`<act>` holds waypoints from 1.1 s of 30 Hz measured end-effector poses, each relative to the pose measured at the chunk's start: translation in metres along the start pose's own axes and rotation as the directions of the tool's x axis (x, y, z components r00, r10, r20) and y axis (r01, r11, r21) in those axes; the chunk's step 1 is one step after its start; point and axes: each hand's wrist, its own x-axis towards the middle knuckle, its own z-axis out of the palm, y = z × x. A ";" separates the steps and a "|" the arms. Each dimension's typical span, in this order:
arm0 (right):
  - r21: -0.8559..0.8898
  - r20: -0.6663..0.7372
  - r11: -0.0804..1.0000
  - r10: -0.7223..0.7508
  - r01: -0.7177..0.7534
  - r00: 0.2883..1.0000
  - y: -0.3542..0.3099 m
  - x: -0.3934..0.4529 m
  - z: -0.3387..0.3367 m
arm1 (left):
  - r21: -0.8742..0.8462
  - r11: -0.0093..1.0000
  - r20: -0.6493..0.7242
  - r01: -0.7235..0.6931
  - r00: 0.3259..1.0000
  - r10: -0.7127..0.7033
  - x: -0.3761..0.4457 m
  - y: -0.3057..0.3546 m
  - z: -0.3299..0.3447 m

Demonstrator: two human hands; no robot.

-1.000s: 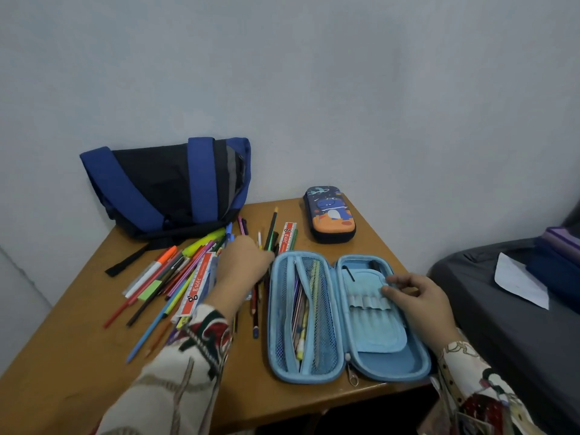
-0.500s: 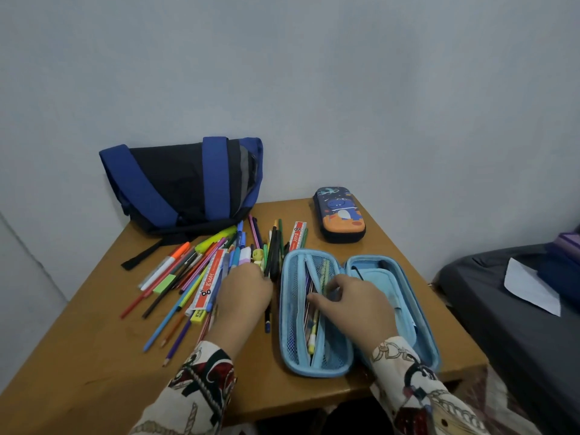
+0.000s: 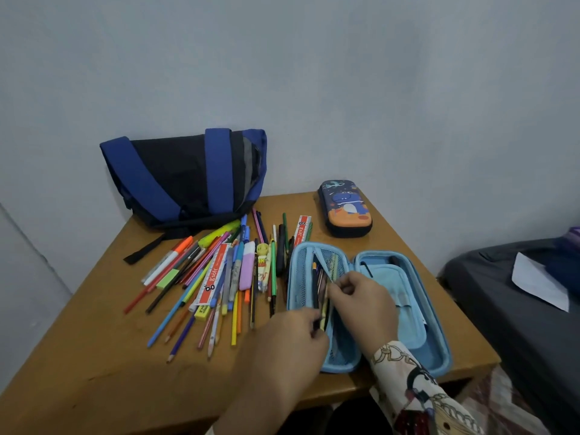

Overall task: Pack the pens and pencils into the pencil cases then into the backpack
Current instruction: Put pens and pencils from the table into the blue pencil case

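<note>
An open light-blue pencil case (image 3: pixel 437 337) lies at the table's front right, with a few pencils under the mesh of its left half. My left hand (image 3: pixel 288 343) pinches a few pencils (image 3: pixel 322 312) at that half's inner edge. My right hand (image 3: pixel 364 304) reaches over the case and pinches the elastic strap (image 3: pixel 324 265) in the left half. A loose pile of pens and pencils (image 3: pixel 219 277) is spread to the left of the case. A closed dinosaur-print pencil case (image 3: pixel 345 208) sits behind it. The blue-and-black backpack (image 3: pixel 185 177) leans on the wall at the back left.
The wooden table (image 3: pixel 94 372) stands in a corner between pale walls. A dark bed (image 3: pixel 518 324) with a white paper (image 3: pixel 539 285) on it is close on the right. The backpack's black strap (image 3: pixel 144 249) trails onto the table.
My left hand has left the pile and come right to the case's left half, carrying pencils. My right hand crossed from the right half's flap to the left half's strap.
</note>
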 end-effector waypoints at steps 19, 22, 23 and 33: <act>0.243 -0.092 0.963 0.146 -0.120 0.985 0.001 -0.001 -0.007 | 0.260 0.921 0.124 -0.289 0.956 0.265 0.043 0.009 0.013; 0.292 -0.107 0.948 0.160 -0.123 0.981 0.002 0.000 -0.006 | -0.110 0.977 -0.154 -0.182 0.974 0.165 0.043 0.001 0.004; 0.313 -0.114 0.941 0.171 -0.128 0.979 0.002 0.000 -0.007 | -0.184 0.970 -0.274 -0.160 0.956 0.106 0.045 -0.004 0.001; 0.359 -0.168 0.925 0.195 -0.125 0.966 0.001 -0.002 -0.011 | 0.289 0.847 0.184 -0.446 0.894 0.408 0.057 -0.031 0.018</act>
